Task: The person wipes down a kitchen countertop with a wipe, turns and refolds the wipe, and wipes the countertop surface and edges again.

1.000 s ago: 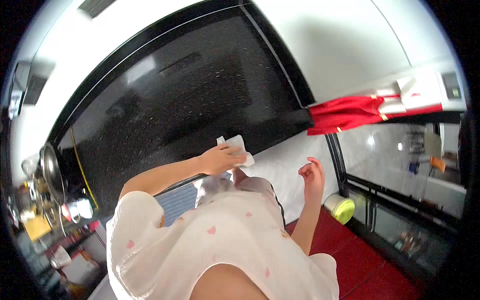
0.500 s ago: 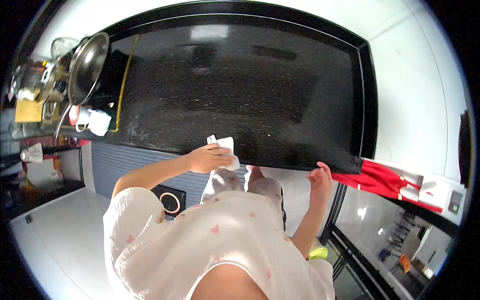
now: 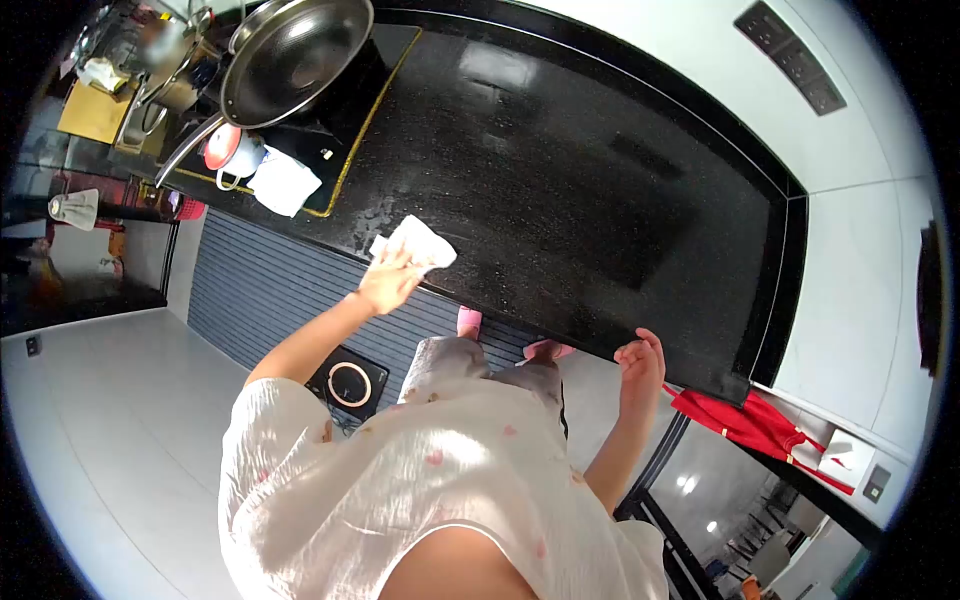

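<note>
My left hand (image 3: 390,285) lies at the front edge of the black countertop (image 3: 560,190), its fingers pressed on a folded white cloth (image 3: 430,243). The cloth is flat against the surface, and wet-looking smears show on the counter beside it. Over by the front right edge, my right hand (image 3: 640,360) is held up with loosely bent fingers that are a little apart. Nothing can be seen in it.
At the left stand a wok (image 3: 297,65) with its handle jutting forward, a white mug (image 3: 238,155) with a red top and another white cloth (image 3: 285,182). A red cloth (image 3: 740,420) hangs at the right. Wall sockets (image 3: 790,57) sit behind.
My left hand and the white cloth have slid left along the counter toward the mug. The view has turned and shifted, while my right hand keeps about the same pose.
</note>
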`<state>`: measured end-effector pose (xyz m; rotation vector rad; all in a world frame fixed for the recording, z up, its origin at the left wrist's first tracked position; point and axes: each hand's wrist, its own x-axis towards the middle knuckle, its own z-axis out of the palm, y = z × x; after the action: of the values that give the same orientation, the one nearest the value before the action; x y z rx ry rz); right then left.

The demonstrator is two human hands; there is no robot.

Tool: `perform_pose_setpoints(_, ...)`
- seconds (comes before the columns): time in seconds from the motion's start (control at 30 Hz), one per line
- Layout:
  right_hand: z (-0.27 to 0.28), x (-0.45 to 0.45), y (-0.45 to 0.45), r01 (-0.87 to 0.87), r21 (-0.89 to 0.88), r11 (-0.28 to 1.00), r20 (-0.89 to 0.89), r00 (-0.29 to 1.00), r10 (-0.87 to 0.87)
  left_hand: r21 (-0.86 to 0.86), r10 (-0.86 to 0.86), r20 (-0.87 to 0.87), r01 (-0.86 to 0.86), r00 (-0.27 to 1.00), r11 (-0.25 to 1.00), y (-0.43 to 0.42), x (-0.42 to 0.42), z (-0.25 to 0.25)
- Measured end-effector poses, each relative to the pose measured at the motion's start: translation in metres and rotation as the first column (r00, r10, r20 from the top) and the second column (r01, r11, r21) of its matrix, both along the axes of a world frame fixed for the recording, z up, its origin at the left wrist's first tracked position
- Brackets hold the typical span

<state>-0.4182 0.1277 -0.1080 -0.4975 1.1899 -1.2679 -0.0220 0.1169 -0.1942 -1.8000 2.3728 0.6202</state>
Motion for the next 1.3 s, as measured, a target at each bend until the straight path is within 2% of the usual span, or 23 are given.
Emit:
perform_pose_setpoints(0.03,0.000,0.005,-0.002,-0.019,-0.001,1.000,0.002,1.000,0.019,-0.055,0.029,0.163,-0.020,0.986,0.998,-0.002,0.009,0.001)
perform_pose_setpoints(0.13,0.006,0.019,-0.009,-0.049,0.008,0.999,-0.032,0.998,0.049,-0.064,0.174,0.214,-0.164,0.961,0.984,-0.011,0.020,-0.004)
perform_pose_setpoints(0.3,0.009,0.028,-0.014,-0.086,0.013,0.996,-0.025,0.996,0.086,-0.226,0.260,0.124,-0.228,0.958,0.947,-0.032,0.004,-0.029)
perform_pose_setpoints(0.37,0.010,0.022,-0.011,-0.088,0.032,0.996,-0.044,0.995,0.090,-0.216,0.237,0.129,-0.206,0.963,0.954,-0.047,-0.027,-0.027)
perform_pose_setpoints(0.5,0.008,-0.008,-0.007,-0.094,0.038,0.995,-0.077,0.992,0.096,-0.150,0.033,0.001,-0.032,0.999,0.988,-0.066,-0.129,-0.018)
perform_pose_setpoints(0.53,0.010,-0.017,-0.007,-0.088,0.034,0.996,-0.081,0.993,0.091,-0.074,-0.064,-0.019,0.063,0.998,0.995,-0.068,-0.159,-0.008)
perform_pose_setpoints(0.6,0.017,-0.039,-0.005,-0.047,0.021,0.999,-0.081,0.996,0.049,-0.078,-0.237,-0.129,0.228,0.963,0.970,-0.063,-0.225,-0.017)
perform_pose_setpoints(0.63,0.021,-0.052,-0.004,-0.021,0.008,1.000,-0.080,0.997,0.022,0.003,-0.301,-0.228,0.310,0.926,0.951,-0.062,-0.255,-0.015)
perform_pose_setpoints(0.7,0.012,-0.086,0.004,0.039,-0.004,0.999,-0.103,0.994,-0.039,0.226,-0.097,-0.668,0.325,0.738,0.918,-0.062,-0.303,-0.010)
perform_pose_setpoints(0.73,0.008,-0.104,0.010,0.071,-0.005,0.997,-0.112,0.991,-0.071,0.514,0.373,-0.842,0.366,0.390,0.776,-0.063,-0.321,-0.004)
perform_pose_setpoints(0.77,0.007,-0.114,0.015,0.132,0.009,0.991,-0.160,0.979,-0.129,0.675,0.790,-0.613,0.524,0.009,0.519,-0.062,-0.336,0.008)
perform_pose_setpoints(0.8,0.005,-0.116,0.014,0.191,0.020,0.981,-0.206,0.961,-0.183,0.694,0.900,-0.420,0.597,-0.120,0.403,-0.063,-0.341,0.040)
perform_pose_setpoints(0.83,0.003,-0.119,0.011,0.246,0.027,0.969,-0.250,0.940,-0.232,0.597,0.902,-0.368,0.686,-0.227,0.416,-0.065,-0.348,0.053)
perform_pose_setpoints(0.9,-0.019,-0.123,0.007,0.050,-0.038,0.998,-0.123,0.991,-0.055,0.505,0.917,-0.288,0.770,-0.277,0.391,-0.069,-0.347,0.089)
perform_pose_setpoints(0.93,-0.041,-0.128,0.001,-0.113,-0.157,0.981,-0.095,0.991,0.099,0.480,0.921,-0.299,0.794,-0.250,0.372,-0.072,-0.347,0.097)
perform_pose_setpoints(0.97,-0.039,-0.122,-0.008,-0.158,-0.233,0.960,0.051,0.983,0.175,0.494,0.902,-0.350,0.768,-0.253,0.407,-0.072,-0.344,0.117)
perform_pose_setpoints(1.0,-0.038,-0.115,-0.016,-0.198,-0.300,0.933,0.193,0.945,0.263,0.547,0.880,-0.412,0.709,-0.235,0.445,-0.072,-0.343,0.120)
perform_pose_setpoints(1.03,-0.015,-0.103,-0.023,-0.130,-0.297,0.946,0.459,0.849,0.261,0.595,0.857,-0.468,0.640,-0.218,0.487,-0.070,-0.341,0.122)
perform_pose_setpoints(1.07,-0.014,-0.104,-0.029,-0.235,-0.338,0.912,0.380,0.852,0.360,0.609,0.782,-0.580,0.518,-0.225,0.601,-0.068,-0.337,0.129)
perform_pose_setpoints(1.1,-0.013,-0.101,-0.033,-0.271,-0.263,0.926,0.244,0.910,0.335,0.605,0.726,-0.657,0.434,-0.202,0.668,-0.065,-0.332,0.141)
perform_pose_setpoints(1.17,-0.004,-0.096,-0.045,-0.440,-0.174,0.881,-0.028,0.897,0.442,0.556,0.590,-0.803,0.257,-0.078,0.790,-0.060,-0.321,0.147)
perform_pose_setpoints(1.2,0.005,-0.093,-0.047,-0.472,-0.114,0.874,-0.059,0.882,0.468,0.577,0.590,-0.803,0.141,-0.088,0.805,-0.056,-0.316,0.152)
perform_pose_setpoints(1.3,0.043,-0.081,-0.062,-0.653,-0.296,0.697,-0.319,0.755,0.572,0.436,0.437,-0.899,-0.037,0.038,0.899,-0.046,-0.295,0.171)
